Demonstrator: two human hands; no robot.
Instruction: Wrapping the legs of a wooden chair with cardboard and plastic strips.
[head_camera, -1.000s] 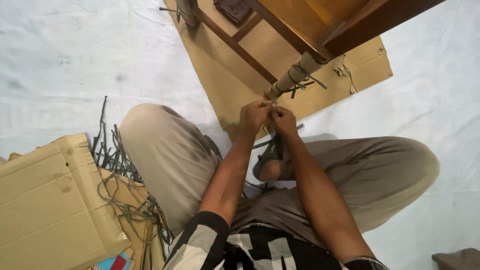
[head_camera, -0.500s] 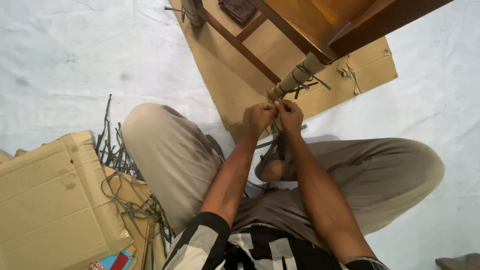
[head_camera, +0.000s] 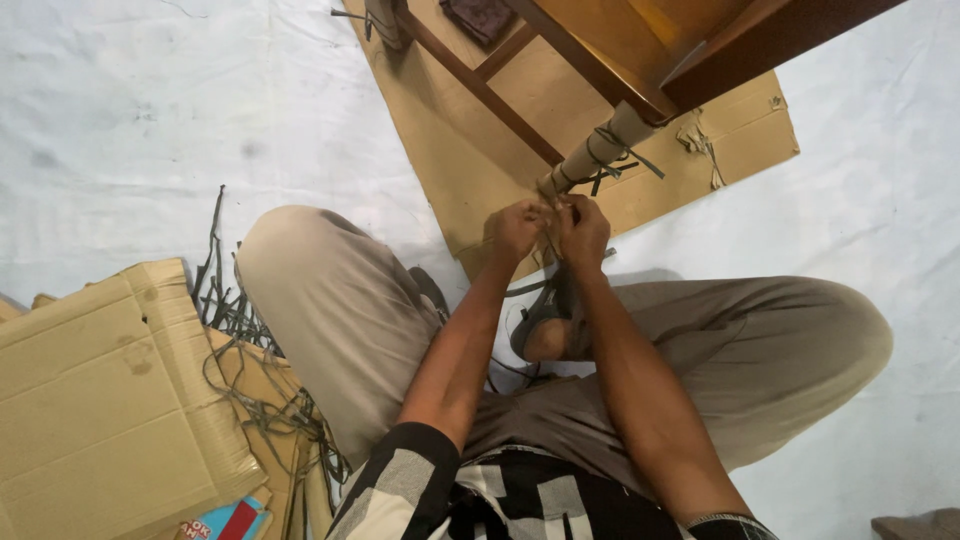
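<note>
A thin dark strap (head_camera: 552, 232) was pinched between the left hand (head_camera: 514, 232) and right hand (head_camera: 581, 230) at the cardboard-wrapped wooden leg (head_camera: 588, 155), centre frame.

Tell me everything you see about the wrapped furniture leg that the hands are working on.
The wrapped leg belongs to brown wooden furniture and slants down toward the hands. Tan paper or cardboard seems to cover it fully. Dark thin straps are tied around it near the top, with loose ends sticking out. Its foot stands on a flat cardboard sheet. The left hand and right hand meet at its lower end, pinching something there.
</note>
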